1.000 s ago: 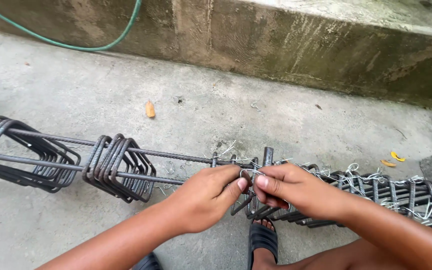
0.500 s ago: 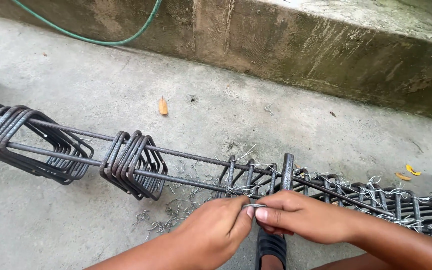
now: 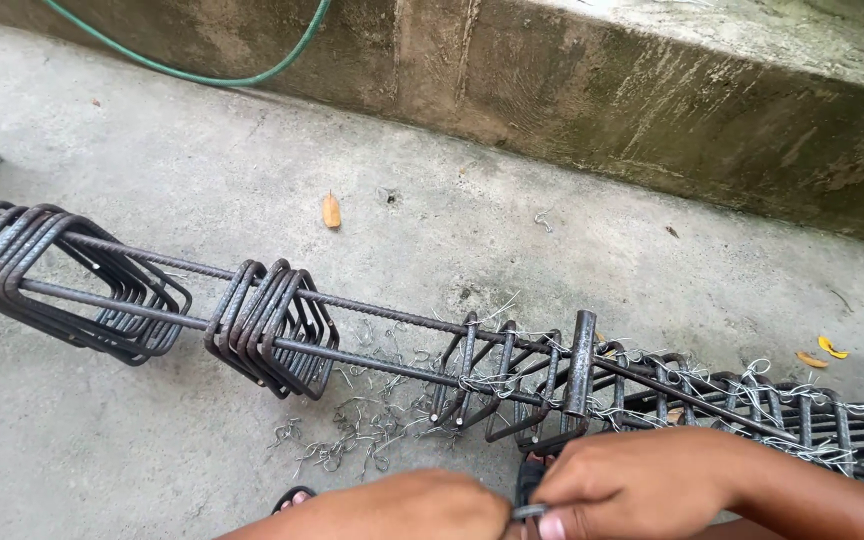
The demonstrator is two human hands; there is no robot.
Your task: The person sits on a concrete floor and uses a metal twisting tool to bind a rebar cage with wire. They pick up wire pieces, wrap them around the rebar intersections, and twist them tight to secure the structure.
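Below rebar cage (image 3: 512, 375) — left hand (image 3: 422, 505), right hand (image 3: 632, 480) pinching tie wire (image 3: 530, 512) together.

Our left hand (image 3: 407, 508) comes in low from the left, knuckles up, fingers curled under and closed toward the pinch. Our right hand (image 3: 632, 482) reaches in from the right, its forearm running off to the lower right, thumb and forefinger pressed together at the pinch. The two hands meet fingertip to fingertip, touching there.
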